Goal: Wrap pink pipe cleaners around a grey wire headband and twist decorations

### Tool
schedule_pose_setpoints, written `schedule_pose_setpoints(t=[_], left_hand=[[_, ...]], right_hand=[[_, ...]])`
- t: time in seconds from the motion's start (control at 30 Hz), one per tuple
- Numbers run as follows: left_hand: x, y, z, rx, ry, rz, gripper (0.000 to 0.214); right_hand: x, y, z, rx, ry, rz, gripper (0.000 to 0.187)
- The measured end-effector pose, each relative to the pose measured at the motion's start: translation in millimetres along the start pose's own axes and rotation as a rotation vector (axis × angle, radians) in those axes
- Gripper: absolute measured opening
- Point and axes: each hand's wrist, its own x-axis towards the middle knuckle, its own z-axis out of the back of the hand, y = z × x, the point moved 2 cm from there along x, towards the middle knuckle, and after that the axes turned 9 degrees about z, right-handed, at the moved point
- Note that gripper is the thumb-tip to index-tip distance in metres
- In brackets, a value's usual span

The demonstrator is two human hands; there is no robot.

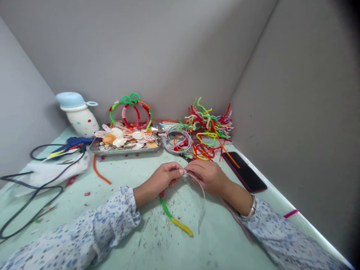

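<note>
My left hand and my right hand meet at the middle of the pale green table. Both pinch the top of a thin white headband, whose arc curves down toward me. Below my left hand lies a band wrapped in pink, green and yellow pipe cleaner; its upper end is hidden under the hand. Both hands have their fingers closed.
A metal tray of shells stands behind, with a pipe-cleaner pumpkin at its back. A pile of coloured pipe cleaners, coiled white wire, a phone, a glue gun with black cable and a lidded jug surround them.
</note>
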Motion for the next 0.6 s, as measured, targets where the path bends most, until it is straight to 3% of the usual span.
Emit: schedule_pose_setpoints(t=[0.43, 0.6], left_hand=[[-1.9, -1.9, 0.0, -0.024, -0.044, 0.065, 0.022], [0.6, -1.8, 4.3, -0.108, -0.128, 0.020, 0.021]], right_hand=[[-0.2, -3.0, -0.3, -0.048, -0.035, -0.016, 0.015], [7.9, -3.9, 16.9, 0.034, -0.071, -0.207, 0.016]])
